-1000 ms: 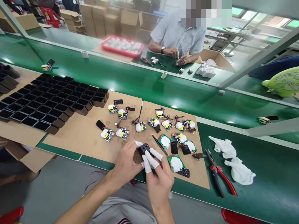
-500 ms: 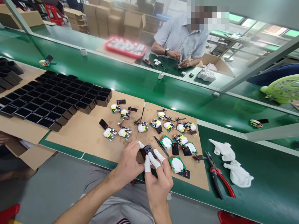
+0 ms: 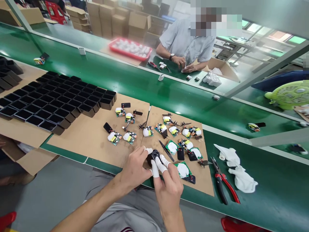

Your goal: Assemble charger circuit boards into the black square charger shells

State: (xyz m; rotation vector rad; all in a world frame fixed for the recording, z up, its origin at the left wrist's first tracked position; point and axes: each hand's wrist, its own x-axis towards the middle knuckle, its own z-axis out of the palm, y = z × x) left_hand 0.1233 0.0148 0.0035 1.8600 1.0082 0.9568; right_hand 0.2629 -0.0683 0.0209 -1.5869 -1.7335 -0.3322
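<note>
Between my two hands, over the front edge of the cardboard sheet (image 3: 96,138), is a small black plastic housing (image 3: 154,155). My left hand (image 3: 136,164) grips it from the left, with a white finger cot on a fingertip. From the right, my right hand (image 3: 169,180) presses on it with several white-cotted fingers. What is inside the housing is hidden by my fingers. Close by lie black tweezers (image 3: 166,150) and a green circuit board (image 3: 182,170) with a white blob and a wired black plate. More circuit boards (image 3: 129,137) with yellow parts are spread beyond my hands.
Rows of open black cases (image 3: 54,100) stand at the left. Red-handled pliers (image 3: 223,183) and crumpled white gloves (image 3: 243,178) lie at the right. Behind runs a green conveyor belt (image 3: 135,80) carrying boards. Across it, a co-worker (image 3: 187,48) handles small parts near a red tray (image 3: 130,49).
The housing has tilted in my fingers, and my right hand has shifted slightly right. Items on the belt have moved left. The co-worker's hands have lowered a little.
</note>
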